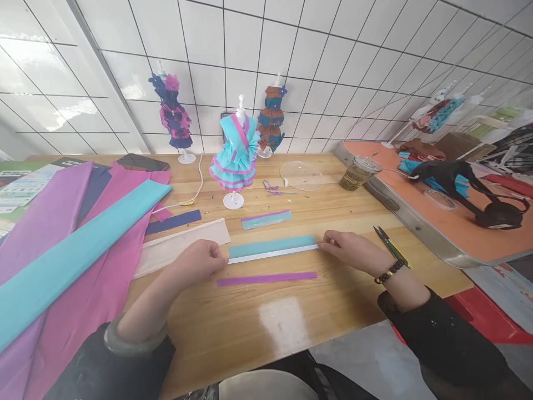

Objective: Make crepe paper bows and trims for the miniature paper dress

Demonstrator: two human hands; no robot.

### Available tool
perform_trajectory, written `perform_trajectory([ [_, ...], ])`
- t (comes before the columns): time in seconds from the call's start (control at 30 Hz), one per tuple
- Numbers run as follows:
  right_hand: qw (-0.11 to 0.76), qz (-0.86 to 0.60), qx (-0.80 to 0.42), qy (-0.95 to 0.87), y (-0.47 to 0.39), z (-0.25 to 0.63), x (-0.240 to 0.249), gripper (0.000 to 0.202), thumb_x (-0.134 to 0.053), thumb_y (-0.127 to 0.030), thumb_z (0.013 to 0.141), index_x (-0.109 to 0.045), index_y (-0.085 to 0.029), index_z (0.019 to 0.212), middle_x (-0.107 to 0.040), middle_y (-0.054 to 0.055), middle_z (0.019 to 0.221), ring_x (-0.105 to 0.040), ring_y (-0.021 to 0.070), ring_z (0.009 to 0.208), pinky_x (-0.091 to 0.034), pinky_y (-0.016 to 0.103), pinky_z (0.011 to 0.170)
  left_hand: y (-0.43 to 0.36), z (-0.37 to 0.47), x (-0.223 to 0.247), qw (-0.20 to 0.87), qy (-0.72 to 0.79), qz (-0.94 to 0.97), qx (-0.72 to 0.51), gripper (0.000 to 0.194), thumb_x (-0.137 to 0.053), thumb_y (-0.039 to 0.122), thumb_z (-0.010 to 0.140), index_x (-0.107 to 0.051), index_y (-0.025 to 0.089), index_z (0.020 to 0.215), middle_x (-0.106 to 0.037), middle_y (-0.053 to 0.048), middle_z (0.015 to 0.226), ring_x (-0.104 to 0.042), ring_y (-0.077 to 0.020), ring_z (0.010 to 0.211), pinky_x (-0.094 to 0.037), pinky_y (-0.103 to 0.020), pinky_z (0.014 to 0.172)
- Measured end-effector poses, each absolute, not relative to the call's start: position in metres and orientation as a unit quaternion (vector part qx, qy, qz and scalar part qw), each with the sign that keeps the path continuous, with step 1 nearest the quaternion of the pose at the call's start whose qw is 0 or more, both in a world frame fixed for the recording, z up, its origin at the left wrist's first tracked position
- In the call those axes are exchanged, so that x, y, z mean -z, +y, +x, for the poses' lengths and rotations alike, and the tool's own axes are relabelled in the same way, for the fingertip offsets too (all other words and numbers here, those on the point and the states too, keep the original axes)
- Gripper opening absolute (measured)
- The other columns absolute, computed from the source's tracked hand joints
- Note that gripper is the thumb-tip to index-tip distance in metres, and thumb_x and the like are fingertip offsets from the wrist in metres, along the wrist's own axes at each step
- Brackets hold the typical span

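Note:
A turquoise strip of crepe paper (272,244) lies flat before me, with a narrow white tape strip (272,254) along its near edge. At the left end of the tape, my left hand (205,258) is closed in a pinch. My right hand (345,248) pinches the opposite end between thumb and fingertips. Nearer to me lies a thin purple paper strip (266,279), apart from both hands. Just beyond the turquoise strip is a shorter turquoise piece (267,220) with a purple edge.
Folded turquoise paper (87,236) and pink sheets (104,266) cover the left side. Thread snips (389,244) lie beside my right wrist. A doll stand in a turquoise paper dress (235,150) stands behind, and a lidded cup (360,172) is at the back right.

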State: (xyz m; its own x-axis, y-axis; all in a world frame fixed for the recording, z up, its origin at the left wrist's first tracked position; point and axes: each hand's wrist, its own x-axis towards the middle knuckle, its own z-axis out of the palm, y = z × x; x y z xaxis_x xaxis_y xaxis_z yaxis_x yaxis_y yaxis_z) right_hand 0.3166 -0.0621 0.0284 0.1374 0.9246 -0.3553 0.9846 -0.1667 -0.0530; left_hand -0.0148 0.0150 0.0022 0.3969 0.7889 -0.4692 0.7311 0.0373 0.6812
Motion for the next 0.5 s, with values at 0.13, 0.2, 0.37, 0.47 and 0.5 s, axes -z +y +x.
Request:
perform_trajectory([
  [0.13,0.096,0.747,0.154,0.640,-0.0620,0.3172,-0.0291,0.031,-0.035,-0.046,0.084,-0.054,-0.022,0.078,-0.065,0.004,0.073,-0.059,0.0188,0.066,-0.033,0.024,0.053,0.0147,-0.0144,-0.0018,0.468,0.548,0.693,-0.034,0.018,-0.053,0.033,0.063,-0.046,0.019,0.055,-0.058,0.001,0.044,-0.057,-0.0168,0.047,-0.038,-0.024,0.048],
  [0.2,0.096,0.747,0.155,0.639,-0.0621,0.3163,-0.0301,0.031,-0.035,-0.046,0.084,-0.053,-0.022,0.077,-0.065,0.004,0.073,-0.059,0.0188,0.066,-0.033,0.025,0.053,0.0153,-0.0142,-0.0003,0.466,0.547,0.695,-0.033,0.018,-0.053,0.033,0.063,-0.046,0.019,0.055,-0.058,0.001,0.044,-0.058,-0.0168,0.047,-0.039,-0.025,0.048],
  [0.37,0.100,0.749,0.151,0.638,-0.0613,0.3153,-0.0304,0.030,-0.036,-0.045,0.083,-0.054,-0.022,0.076,-0.064,0.005,0.073,-0.058,0.0188,0.065,-0.034,0.025,0.053,0.0172,-0.0141,0.0031,0.463,0.543,0.700,-0.028,0.017,-0.052,0.033,0.063,-0.048,0.019,0.056,-0.058,0.001,0.046,-0.059,-0.0172,0.048,-0.040,-0.025,0.048],
  [0.47,0.103,0.749,0.149,0.637,-0.0600,0.3165,-0.0286,0.030,-0.036,-0.045,0.083,-0.054,-0.022,0.078,-0.065,0.005,0.074,-0.059,0.0190,0.066,-0.034,0.025,0.054,0.0172,-0.0139,0.0026,0.453,0.549,0.702,-0.024,0.016,-0.052,0.033,0.063,-0.048,0.019,0.056,-0.059,0.000,0.046,-0.059,-0.0176,0.049,-0.039,-0.025,0.047],
  [0.5,0.104,0.750,0.149,0.637,-0.0596,0.3170,-0.0280,0.030,-0.036,-0.045,0.083,-0.054,-0.022,0.078,-0.065,0.005,0.075,-0.059,0.0192,0.067,-0.035,0.025,0.054,0.0169,-0.0137,0.0020,0.451,0.551,0.702,-0.023,0.016,-0.052,0.033,0.062,-0.048,0.019,0.056,-0.059,0.000,0.046,-0.059,-0.0177,0.049,-0.039,-0.025,0.047],
])
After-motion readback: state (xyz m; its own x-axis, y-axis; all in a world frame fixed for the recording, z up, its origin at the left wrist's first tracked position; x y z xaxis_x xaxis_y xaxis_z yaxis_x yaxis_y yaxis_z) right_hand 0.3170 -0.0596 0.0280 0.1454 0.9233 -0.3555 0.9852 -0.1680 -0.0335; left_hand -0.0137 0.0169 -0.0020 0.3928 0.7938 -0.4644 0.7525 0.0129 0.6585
